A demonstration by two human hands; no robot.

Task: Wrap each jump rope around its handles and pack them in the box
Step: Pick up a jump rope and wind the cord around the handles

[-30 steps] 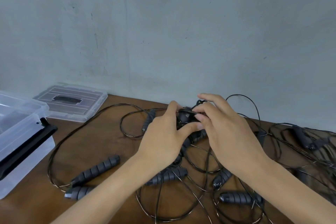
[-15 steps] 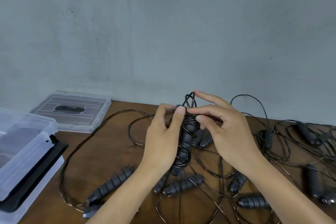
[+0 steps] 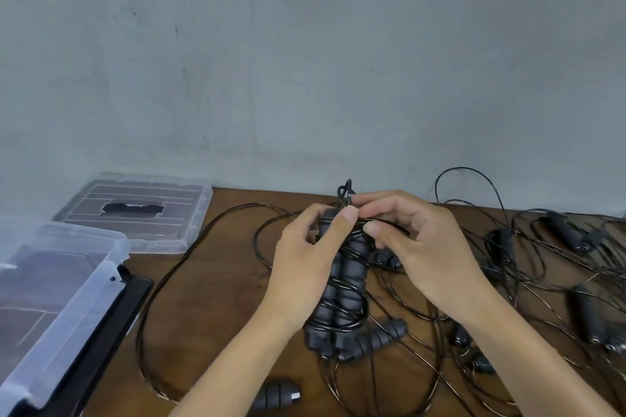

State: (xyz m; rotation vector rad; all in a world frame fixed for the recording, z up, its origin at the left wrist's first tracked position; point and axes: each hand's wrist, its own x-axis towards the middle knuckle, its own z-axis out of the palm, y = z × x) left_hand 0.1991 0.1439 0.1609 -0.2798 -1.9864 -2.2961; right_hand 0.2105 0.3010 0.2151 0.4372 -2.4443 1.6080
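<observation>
A pair of dark ribbed jump-rope handles (image 3: 345, 284) stands upright, side by side, with thin black cord wound round them. My left hand (image 3: 305, 267) grips the pair from the left, thumb near the top. My right hand (image 3: 416, 247) pinches the cord's loop (image 3: 346, 191) at the top of the handles. The clear plastic box (image 3: 50, 308) sits open at the lower left. Several more handles, such as one loose handle (image 3: 376, 338) just below the bundle, lie in tangled cord over the table.
The box's clear lid (image 3: 142, 210) lies flat at the back left by the grey wall. A black latch bar (image 3: 111, 325) sticks out along the box's right side. Loose cords (image 3: 542, 267) and handles cover the wooden table (image 3: 216, 281) to the right and front.
The wrapped handle pair was raised from lying low to standing upright. My hands lifted with it, and the cord end now sits at its top. The view shifted closer.
</observation>
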